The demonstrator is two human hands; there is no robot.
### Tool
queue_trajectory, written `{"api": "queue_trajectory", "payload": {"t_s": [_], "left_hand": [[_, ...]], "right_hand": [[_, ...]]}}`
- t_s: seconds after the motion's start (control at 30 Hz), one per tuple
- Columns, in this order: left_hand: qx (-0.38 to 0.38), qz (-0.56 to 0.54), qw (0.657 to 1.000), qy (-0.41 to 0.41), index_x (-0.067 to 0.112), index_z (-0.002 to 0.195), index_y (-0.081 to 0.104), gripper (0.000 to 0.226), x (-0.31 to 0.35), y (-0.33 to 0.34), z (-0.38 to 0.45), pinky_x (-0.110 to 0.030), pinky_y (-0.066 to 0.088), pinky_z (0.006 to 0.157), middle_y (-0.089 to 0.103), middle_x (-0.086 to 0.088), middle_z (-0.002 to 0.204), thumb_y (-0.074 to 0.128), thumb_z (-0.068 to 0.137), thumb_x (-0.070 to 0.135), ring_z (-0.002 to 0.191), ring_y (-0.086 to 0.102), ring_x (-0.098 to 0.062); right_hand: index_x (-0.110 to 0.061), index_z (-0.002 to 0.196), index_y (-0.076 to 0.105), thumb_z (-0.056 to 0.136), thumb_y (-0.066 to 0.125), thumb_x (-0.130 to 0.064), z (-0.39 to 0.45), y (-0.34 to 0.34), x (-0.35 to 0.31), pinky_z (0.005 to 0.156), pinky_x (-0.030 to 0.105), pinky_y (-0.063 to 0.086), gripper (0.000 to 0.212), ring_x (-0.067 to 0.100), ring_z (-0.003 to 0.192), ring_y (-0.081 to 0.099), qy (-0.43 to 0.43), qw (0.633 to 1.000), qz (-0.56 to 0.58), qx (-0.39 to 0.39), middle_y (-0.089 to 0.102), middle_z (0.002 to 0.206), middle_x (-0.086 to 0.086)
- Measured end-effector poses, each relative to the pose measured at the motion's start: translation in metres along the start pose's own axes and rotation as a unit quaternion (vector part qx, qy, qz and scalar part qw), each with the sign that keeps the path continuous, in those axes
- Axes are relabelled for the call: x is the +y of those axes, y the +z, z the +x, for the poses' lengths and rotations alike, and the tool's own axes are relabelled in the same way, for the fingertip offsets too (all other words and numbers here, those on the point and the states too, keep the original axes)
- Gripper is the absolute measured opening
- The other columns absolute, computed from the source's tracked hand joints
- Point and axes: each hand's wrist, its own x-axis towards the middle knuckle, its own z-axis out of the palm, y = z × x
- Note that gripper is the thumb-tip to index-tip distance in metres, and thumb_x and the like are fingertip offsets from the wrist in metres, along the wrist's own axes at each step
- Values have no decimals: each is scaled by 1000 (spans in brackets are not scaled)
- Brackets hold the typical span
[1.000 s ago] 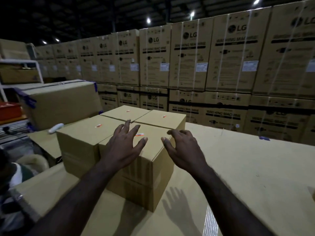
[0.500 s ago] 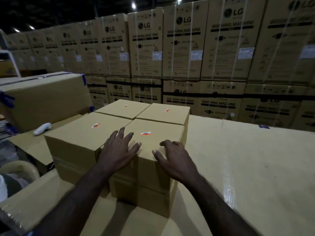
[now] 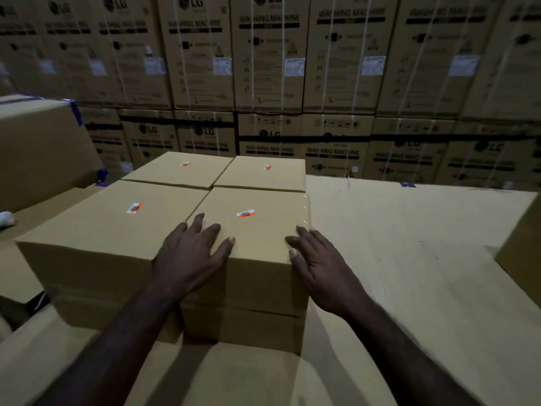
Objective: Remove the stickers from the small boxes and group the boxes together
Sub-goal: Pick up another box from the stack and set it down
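Observation:
Several small cardboard boxes stand packed together in a square on a cardboard-covered surface (image 3: 409,259). The near right box (image 3: 263,235) carries an orange and white sticker (image 3: 246,214). My left hand (image 3: 193,253) lies flat on its near left top corner, fingers spread. My right hand (image 3: 316,259) rests against its near right top edge, fingers straight. The near left box (image 3: 102,230) has a sticker (image 3: 134,208). The far left box (image 3: 178,171) has a sticker (image 3: 185,164), and the far right box (image 3: 263,177) has a sticker (image 3: 267,167).
A wall of tall strapped washing machine cartons (image 3: 269,68) runs across the back. A big carton with blue tape (image 3: 41,148) stands at the left. Another carton's corner (image 3: 524,253) enters at the right edge. A white object (image 3: 6,218) lies at the far left.
My head has moved closer and tilted down. Both hands have slid to the near corners of the near right box, the right one going from its top to its right edge.

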Motion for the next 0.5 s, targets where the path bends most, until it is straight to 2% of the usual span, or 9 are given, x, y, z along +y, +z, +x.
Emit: {"api": "queue_trajectory", "payload": {"t_s": [0.17,0.23,0.33,0.43,0.5], "left_hand": [[15,-20,1000,13,27,138,49,75,0,-2,4,-48,37,102,32,-5,155,26,82,71,136,37,-31],[36,-52,998,9,25,137,52,69,-4,-3,7,-48,40,99,35,-6,154,38,85,69,132,41,-32],[80,-127,989,-8,20,134,56,57,-10,-5,8,-46,46,93,40,-9,150,55,88,55,124,51,-33],[84,-212,973,-22,18,131,59,59,-10,-4,6,-44,46,94,44,-11,147,57,85,55,122,53,-33],[95,-249,963,-29,17,128,62,59,-5,-4,3,-45,45,96,49,-12,143,56,82,55,122,53,-33]], "right_hand": [[-35,145,36,101,18,-47,-7,2,6,116,28,16,50,8,146,13,16,999,11,29,20,160,-11],[-35,145,37,102,21,-46,-9,2,6,113,24,18,47,6,145,15,24,998,28,41,20,160,-13],[-32,143,41,104,29,-36,-13,1,9,108,21,21,41,2,142,21,44,994,72,62,22,158,-14],[-26,139,49,103,36,-29,-17,0,9,110,26,32,39,-1,136,28,73,983,136,104,32,153,-11],[-26,131,53,97,36,-36,-15,1,2,103,34,44,39,8,132,43,96,974,169,120,46,139,-13]]}}
